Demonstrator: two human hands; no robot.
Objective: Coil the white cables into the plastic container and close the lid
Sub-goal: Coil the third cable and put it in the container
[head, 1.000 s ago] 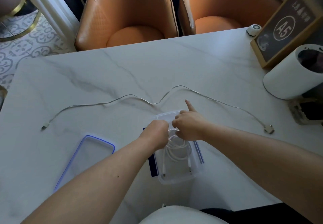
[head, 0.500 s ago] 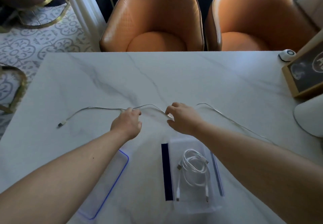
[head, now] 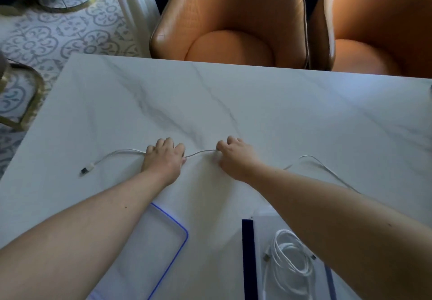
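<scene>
A long white cable (head: 201, 152) lies stretched across the marble table (head: 257, 103). My left hand (head: 163, 159) and my right hand (head: 236, 157) both pinch it, a short span hanging between them. Its left plug (head: 87, 170) rests on the table; its right part loops past my right forearm. Near the bottom edge stands the clear plastic container (head: 258, 241) with dark blue clips, holding one coiled white cable (head: 289, 257). My right forearm covers part of the container. Its clear lid with a blue rim (head: 161, 241) lies flat to the left, under my left forearm.
Two orange leather chairs (head: 233, 19) stand behind the far table edge. A patterned tile floor (head: 58, 33) and gold chair legs (head: 30, 103) show past the table's left edge.
Both hands left the container, reached to the long cable and took hold of it. The left plug has been drawn rightward. The view has shifted forward and left.
</scene>
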